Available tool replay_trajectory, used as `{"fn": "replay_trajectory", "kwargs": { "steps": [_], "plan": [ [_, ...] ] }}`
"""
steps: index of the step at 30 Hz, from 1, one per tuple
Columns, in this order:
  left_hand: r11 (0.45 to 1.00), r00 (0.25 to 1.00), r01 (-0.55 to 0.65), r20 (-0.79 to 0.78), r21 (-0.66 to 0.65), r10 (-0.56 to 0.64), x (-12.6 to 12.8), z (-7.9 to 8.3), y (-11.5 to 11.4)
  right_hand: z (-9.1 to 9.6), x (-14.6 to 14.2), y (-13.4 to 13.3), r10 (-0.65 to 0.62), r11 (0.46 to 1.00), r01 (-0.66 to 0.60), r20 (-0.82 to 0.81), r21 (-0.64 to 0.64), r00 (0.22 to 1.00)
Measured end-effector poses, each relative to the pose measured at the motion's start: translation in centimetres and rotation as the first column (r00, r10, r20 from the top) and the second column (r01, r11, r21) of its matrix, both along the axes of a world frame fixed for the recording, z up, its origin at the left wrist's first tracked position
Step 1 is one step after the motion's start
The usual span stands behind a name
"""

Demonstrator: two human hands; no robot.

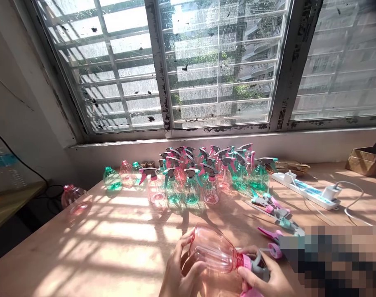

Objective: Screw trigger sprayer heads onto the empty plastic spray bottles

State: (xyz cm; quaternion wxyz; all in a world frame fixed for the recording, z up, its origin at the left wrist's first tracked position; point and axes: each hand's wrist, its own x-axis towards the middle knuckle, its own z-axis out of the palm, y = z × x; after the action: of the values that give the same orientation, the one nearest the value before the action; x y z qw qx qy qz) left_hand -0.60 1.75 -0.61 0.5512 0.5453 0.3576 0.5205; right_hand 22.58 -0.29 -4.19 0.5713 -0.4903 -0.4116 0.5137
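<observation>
Your left hand (177, 269) is curled round the fat end of the pink bottle (211, 251), with the thumb on one side and the fingers on the other. It is only as wide open as the bottle makes it. Your right hand (273, 279) is closed on the gray and pink top (259, 267), with the thumb by the pink ring at the bottle's neck. The bottle is tipped on its side in front of you, over the table (113, 251), its neck to the right. I can't tell if it touches the wood.

It looks like thin, clear plastic, so it should be light. The fat part may bend if you squeeze hard, and its smooth skin could slip. Hold the body softly. The neck and ring look stiffer, so that is the best place for a firm pinch. The top's trigger may move if you press it.

Just past your right hand lie loose tops (270, 202), pink, green and gray. Farther back stands a bunch of bottles (192, 190) with tops on. To their left are bare bottles (113, 180) without tops, and one more pink one (73, 199) is near the table's left edge. A power strip (305, 190) lies back on the right, below the window (219, 74).
</observation>
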Motion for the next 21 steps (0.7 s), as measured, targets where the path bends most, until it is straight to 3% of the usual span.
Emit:
{"fn": "replay_trajectory", "kwargs": {
  "steps": [4, 8, 13, 21],
  "plan": [
    [0.998, 0.995, -0.056, -0.076, 0.030, 0.058, 0.0, 0.3, -0.1, 0.5, 0.0, 0.0, 0.018, 1.000, -0.018, -0.019, -0.008, 1.000],
    [0.994, 0.987, -0.107, -0.115, 0.039, 0.111, 0.1, -0.6, 0.0, 0.5, 0.1, 0.2, 0.010, 1.000, -0.011, -0.046, -0.020, 0.999],
    [0.999, 0.999, -0.018, -0.049, -0.040, 0.016, 0.1, -1.2, 0.0, 0.1, 0.1, 0.2, -0.005, 1.000, 0.005, 0.009, 0.017, 1.000],
    [0.982, 0.976, -0.142, -0.144, 0.127, 0.160, 0.0, -0.2, -0.3, 0.7, 0.1, 0.1, 0.050, 0.999, -0.050, -0.059, -0.004, 0.997]
  ]
}}
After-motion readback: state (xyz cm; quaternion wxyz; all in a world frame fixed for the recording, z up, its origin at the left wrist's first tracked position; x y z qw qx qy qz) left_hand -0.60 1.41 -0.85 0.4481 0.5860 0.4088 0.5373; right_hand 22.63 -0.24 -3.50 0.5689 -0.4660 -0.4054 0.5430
